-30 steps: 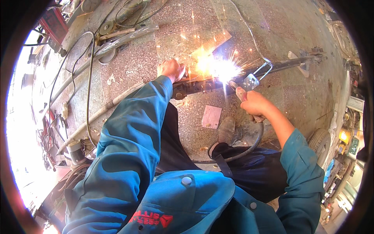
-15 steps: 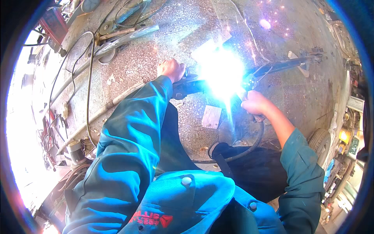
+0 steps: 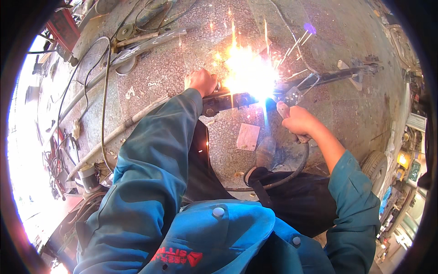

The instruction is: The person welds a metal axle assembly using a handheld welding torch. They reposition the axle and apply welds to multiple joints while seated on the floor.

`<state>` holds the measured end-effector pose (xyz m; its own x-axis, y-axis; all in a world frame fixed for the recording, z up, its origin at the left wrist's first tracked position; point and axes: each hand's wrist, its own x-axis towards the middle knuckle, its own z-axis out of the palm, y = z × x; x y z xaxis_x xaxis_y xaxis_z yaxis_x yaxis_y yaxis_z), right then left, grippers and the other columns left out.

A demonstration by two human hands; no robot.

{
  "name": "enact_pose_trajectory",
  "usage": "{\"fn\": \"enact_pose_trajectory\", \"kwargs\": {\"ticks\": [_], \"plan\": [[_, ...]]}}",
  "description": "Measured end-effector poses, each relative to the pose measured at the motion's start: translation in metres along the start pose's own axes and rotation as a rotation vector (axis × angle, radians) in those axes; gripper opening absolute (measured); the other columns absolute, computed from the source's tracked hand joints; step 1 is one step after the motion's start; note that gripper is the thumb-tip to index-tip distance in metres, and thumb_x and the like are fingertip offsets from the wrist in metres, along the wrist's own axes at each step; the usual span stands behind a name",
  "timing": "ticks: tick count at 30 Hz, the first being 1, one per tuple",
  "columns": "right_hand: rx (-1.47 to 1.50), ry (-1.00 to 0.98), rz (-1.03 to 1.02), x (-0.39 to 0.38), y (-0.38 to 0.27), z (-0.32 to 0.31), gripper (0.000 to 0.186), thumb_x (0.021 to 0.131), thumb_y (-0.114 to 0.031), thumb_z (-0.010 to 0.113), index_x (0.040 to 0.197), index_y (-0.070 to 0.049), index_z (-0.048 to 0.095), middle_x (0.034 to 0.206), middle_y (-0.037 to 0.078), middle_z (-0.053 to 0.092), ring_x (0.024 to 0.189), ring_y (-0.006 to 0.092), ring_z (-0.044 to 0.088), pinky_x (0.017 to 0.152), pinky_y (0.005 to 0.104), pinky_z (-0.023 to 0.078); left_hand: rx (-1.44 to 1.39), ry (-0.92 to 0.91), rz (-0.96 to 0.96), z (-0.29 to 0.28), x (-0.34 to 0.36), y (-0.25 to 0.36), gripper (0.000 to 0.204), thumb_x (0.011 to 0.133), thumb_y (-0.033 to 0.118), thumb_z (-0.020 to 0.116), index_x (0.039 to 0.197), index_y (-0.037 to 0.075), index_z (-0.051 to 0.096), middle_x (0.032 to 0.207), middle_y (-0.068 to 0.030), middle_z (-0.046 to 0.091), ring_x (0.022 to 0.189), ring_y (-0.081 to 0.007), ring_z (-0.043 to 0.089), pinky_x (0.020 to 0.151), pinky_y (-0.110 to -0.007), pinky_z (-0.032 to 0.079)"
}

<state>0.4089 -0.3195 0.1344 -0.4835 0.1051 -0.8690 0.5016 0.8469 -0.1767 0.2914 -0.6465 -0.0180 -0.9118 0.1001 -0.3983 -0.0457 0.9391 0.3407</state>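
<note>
My right hand [image 3: 302, 122] is closed around the handle of a welding torch [image 3: 283, 110], whose dark cable [image 3: 305, 157] curves down below the hand. Bright light and flying sparks [image 3: 251, 73] burst from the torch's tip and hide the spot being welded. A long dark metal bar [image 3: 223, 104] lies across the floor under the glare, and its far part [image 3: 335, 76] runs off to the right. At the bar's left end my left hand [image 3: 201, 82] is a closed fist. What it grips is mostly hidden by its fingers and the glare.
A small square plate [image 3: 247, 136] lies on the speckled floor before me. Long pipes [image 3: 137, 114] and looping cables [image 3: 107, 91] spread on the left, with a red box [image 3: 63, 29] beyond. A tyre [image 3: 375, 165] stands at the right. My shoe is near the torch cable.
The blue-white glare has shrunk to a smaller, orange-yellow burst with long sparks, so more of the bar and torch shows. Both hands stay nearly where they were.
</note>
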Motion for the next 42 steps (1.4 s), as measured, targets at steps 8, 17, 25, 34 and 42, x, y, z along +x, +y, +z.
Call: {"fn": "enact_pose_trajectory", "kwargs": {"ticks": [8,17,25,34,42], "plan": [[0.011,-0.014,0.023,-0.006,-0.006,-0.002,0.020,0.090,-0.008,0.060,0.087,0.012,0.062,0.072,0.022,0.069,0.057,0.0349,0.074,0.051,0.0506,0.060,-0.007,-0.012,0.001,0.006,0.007,-0.005,0.048,0.098,0.044,0.056,0.103,0.007,0.086,0.109,-0.0259,0.080,0.111,-0.0451,0.076,0.102,-0.056,0.056],[0.042,-0.012,0.031,-0.006,-0.006,-0.002,0.020,0.088,-0.008,0.061,0.088,0.012,0.062,0.073,0.022,0.070,0.058,0.0356,0.075,0.052,0.0517,0.060,0.008,0.019,0.071,0.009,0.005,-0.015,0.050,0.102,0.050,0.056,0.108,0.009,0.084,0.110,-0.0268,0.079,0.110,-0.0464,0.075,0.101,-0.058,0.056],[0.080,-0.008,0.021,-0.001,0.000,0.001,0.017,0.090,-0.006,0.059,0.092,0.010,0.060,0.073,0.018,0.066,0.054,0.0337,0.071,0.048,0.0513,0.057,0.035,-0.034,0.032,0.012,0.015,-0.025,0.050,0.100,0.048,0.056,0.109,0.009,0.086,0.120,-0.0253,0.079,0.119,-0.0443,0.073,0.106,-0.055,0.054],[0.000,-0.021,0.024,-0.001,0.001,-0.001,0.019,0.091,-0.008,0.060,0.092,0.011,0.062,0.073,0.019,0.067,0.055,0.0334,0.072,0.049,0.0509,0.057,-0.058,-0.074,-0.012,-0.004,0.002,0.005,0.049,0.098,0.047,0.057,0.108,0.010,0.088,0.124,-0.0235,0.080,0.124,-0.0425,0.072,0.111,-0.052,0.051],[-0.037,-0.039,0.014,-0.010,-0.014,-0.005,0.036,0.098,-0.018,0.059,0.097,0.016,0.069,0.078,0.028,0.076,0.065,0.0367,0.079,0.057,0.0515,0.062,0.006,-0.023,0.014,-0.003,0.002,-0.009,0.053,0.101,0.052,0.061,0.103,0.006,0.085,0.116,-0.0253,0.080,0.119,-0.0451,0.074,0.107,-0.056,0.053]]}}
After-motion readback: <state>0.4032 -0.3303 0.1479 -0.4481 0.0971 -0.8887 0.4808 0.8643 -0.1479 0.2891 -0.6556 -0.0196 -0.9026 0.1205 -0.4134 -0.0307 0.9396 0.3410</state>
